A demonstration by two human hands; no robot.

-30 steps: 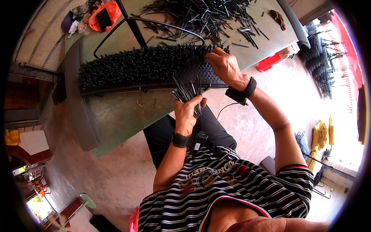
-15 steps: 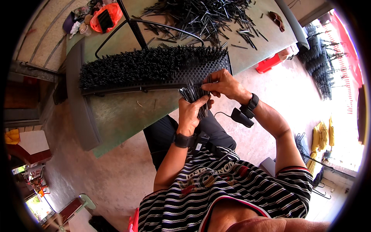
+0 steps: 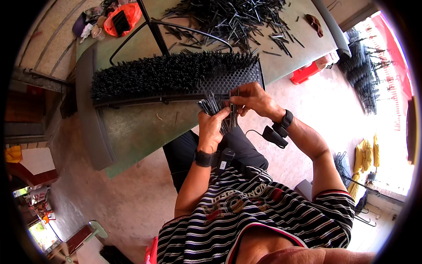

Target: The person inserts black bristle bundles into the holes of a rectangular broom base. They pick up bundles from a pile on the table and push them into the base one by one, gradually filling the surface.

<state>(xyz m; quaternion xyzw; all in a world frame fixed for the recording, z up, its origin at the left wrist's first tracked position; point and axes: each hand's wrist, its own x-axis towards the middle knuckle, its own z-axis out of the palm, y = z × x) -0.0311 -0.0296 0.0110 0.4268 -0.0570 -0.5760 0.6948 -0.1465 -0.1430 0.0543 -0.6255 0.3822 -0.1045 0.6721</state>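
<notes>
My left hand (image 3: pixel 210 128) is closed around a fanned bundle of thin black strips (image 3: pixel 214 104), with the thumb across it. At the bundle's right side, my right hand (image 3: pixel 258 102) pinches some of the strips between thumb and fingers; how many cannot be made out. Just beyond both hands lies a long black rack with a perforated panel (image 3: pixel 228 81). Dense black tufts (image 3: pixel 145 79) fill its left and far parts, while bare holes show at its near right. A dark frame (image 3: pixel 154 38) rises behind it.
A big heap of loose black strips (image 3: pixel 233 17) covers the far part of the green table (image 3: pixel 136 147). An orange bag (image 3: pixel 131 15) with a dark phone-like object sits far left. A red stool (image 3: pixel 305 74) stands right of the table. Dark stacked pieces (image 3: pixel 362 75) are farther right.
My left hand has shifted slightly left with the bundle, whose top leans further left and spreads more. My right hand stays close by, slightly lower, still pinching.
</notes>
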